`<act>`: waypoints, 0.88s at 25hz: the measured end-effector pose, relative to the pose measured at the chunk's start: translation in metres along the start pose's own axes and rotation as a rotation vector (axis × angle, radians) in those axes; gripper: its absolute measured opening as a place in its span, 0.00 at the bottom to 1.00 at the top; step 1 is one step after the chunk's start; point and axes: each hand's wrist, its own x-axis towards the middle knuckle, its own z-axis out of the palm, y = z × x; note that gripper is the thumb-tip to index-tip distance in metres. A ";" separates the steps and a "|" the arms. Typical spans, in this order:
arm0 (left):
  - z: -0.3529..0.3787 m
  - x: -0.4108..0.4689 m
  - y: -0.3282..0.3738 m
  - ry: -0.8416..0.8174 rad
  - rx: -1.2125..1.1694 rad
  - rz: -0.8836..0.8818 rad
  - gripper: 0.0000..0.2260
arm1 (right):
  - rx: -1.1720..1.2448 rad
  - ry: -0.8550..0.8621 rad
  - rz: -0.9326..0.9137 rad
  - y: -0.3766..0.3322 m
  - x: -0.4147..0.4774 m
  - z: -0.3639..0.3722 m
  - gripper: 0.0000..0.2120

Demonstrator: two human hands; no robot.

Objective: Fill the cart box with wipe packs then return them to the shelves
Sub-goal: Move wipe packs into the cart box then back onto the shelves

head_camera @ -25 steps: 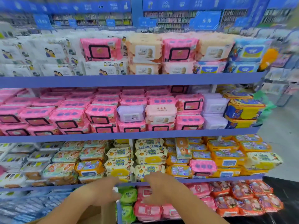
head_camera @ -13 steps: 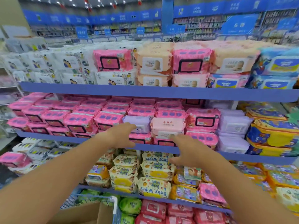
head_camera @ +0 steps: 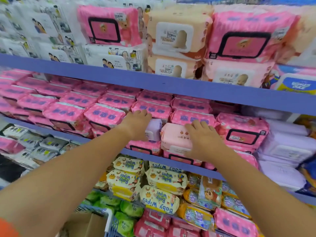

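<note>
1. We see both bare arms reaching forward to the middle shelf (head_camera: 140,155) of a blue shop rack stacked with wipe packs.
2. The left hand (head_camera: 136,125) covers the left end of a lilac pack (head_camera: 155,130). Its fingers curl over the top and its thumb runs down the front, so it is grasping that pack.
3. The right hand (head_camera: 203,138) grasps a pale pink pack (head_camera: 176,135), with fingers bent over the top rear edge and the thumb low on the front face.
4. The two packs stand side by side at the front of the shelf, the lilac one on the left and just beside the pale pink one. Both sit on bright pink packs (head_camera: 143,148).
5. The cardboard box (head_camera: 85,223) shows at the bottom edge, under the left arm and well apart from both held packs. It sits beside the blue and white frame of the cart (head_camera: 111,224). We cannot see into it.
6. One shelf down lie cream packs (head_camera: 159,199) printed "Baby Wipes", with green packs (head_camera: 131,209) below them.
</note>
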 end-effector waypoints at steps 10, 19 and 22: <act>0.004 -0.062 -0.001 0.190 -0.487 -0.271 0.26 | 0.125 0.014 -0.136 0.012 0.014 0.008 0.37; 0.083 -0.238 -0.014 0.078 -0.978 -0.885 0.23 | 0.680 -0.131 -0.103 -0.109 0.003 -0.013 0.30; 0.133 -0.310 -0.033 0.055 -1.043 -1.125 0.24 | 0.830 -0.274 -0.105 -0.192 -0.003 0.014 0.25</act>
